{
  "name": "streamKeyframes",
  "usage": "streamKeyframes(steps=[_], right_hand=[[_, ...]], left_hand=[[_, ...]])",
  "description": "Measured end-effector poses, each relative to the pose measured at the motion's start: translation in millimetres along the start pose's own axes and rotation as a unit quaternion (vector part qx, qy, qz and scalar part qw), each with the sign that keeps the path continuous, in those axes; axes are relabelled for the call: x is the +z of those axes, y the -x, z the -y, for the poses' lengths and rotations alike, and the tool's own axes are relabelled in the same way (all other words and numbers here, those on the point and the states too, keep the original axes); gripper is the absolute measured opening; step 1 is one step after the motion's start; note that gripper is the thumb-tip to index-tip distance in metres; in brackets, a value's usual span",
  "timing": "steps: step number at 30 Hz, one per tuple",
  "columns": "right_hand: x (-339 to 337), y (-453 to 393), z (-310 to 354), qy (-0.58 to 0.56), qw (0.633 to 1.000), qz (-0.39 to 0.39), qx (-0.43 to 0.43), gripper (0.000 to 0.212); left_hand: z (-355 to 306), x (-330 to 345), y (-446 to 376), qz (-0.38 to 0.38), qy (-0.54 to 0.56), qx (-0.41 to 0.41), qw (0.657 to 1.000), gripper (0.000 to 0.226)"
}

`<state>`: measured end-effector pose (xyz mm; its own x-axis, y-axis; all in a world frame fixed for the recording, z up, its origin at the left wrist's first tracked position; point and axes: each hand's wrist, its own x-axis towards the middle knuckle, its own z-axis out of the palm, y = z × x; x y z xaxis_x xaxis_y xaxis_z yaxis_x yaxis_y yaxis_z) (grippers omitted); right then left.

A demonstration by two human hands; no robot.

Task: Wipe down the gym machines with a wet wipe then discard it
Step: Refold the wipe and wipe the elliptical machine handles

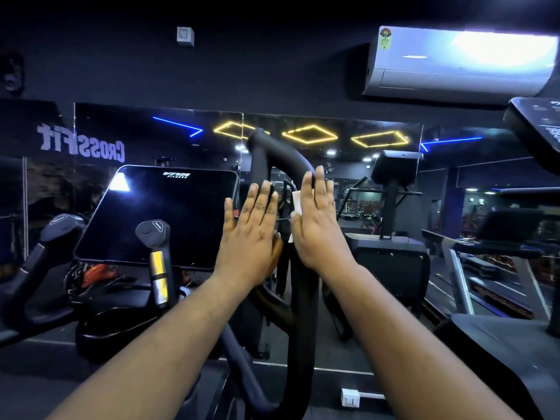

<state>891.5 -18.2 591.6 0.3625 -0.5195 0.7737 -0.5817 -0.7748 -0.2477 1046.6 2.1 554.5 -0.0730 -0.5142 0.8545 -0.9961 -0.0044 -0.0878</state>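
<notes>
Both flat hands — left hand (251,234), right hand (318,228) — press the upright wipe (295,204).

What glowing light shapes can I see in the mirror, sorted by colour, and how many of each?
Yellow diamond outlines: 3, left, middle, right
Blue angled lines: 2, left, right
Total: 5
</notes>
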Motion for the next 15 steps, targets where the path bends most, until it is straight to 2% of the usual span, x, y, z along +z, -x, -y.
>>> streamKeyframes(steps=[8,15], right_hand=[[14,42,-5,-0.02,0.999,-0.032,-0.027,0.066],[-7,-15,1,-0.001,0.996,-0.084,-0.018,0.058]], left_hand=[[-1,-1,4,0.006,0.012,-0.005,1.0,0.07],[-1,-3,3,0.005,-0.001,-0.005,1.0,0.069]])
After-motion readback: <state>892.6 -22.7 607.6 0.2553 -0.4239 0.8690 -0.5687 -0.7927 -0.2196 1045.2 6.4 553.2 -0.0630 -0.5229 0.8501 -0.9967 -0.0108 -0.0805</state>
